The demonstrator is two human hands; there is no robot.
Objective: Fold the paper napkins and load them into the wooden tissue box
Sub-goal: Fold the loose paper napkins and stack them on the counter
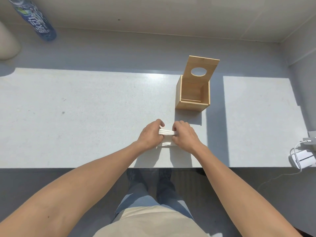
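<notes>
A small stack of white paper napkins point(166, 132) is pinched between both my hands near the front edge of the grey table. My left hand point(150, 135) grips its left end and my right hand point(185, 135) grips its right end. Beneath them more white napkin point(166, 143) lies flat on the table. The wooden tissue box point(192, 103) stands behind and to the right, its lid point(201, 70) with an oval hole tipped up and back, and its inside looks empty.
The grey table point(85, 117) is partly in sun, partly in shadow. A blue plastic bottle point(34, 19) stands at the far left. A white charger with cable point(302, 159) lies at the right edge. My legs show below the table's front edge.
</notes>
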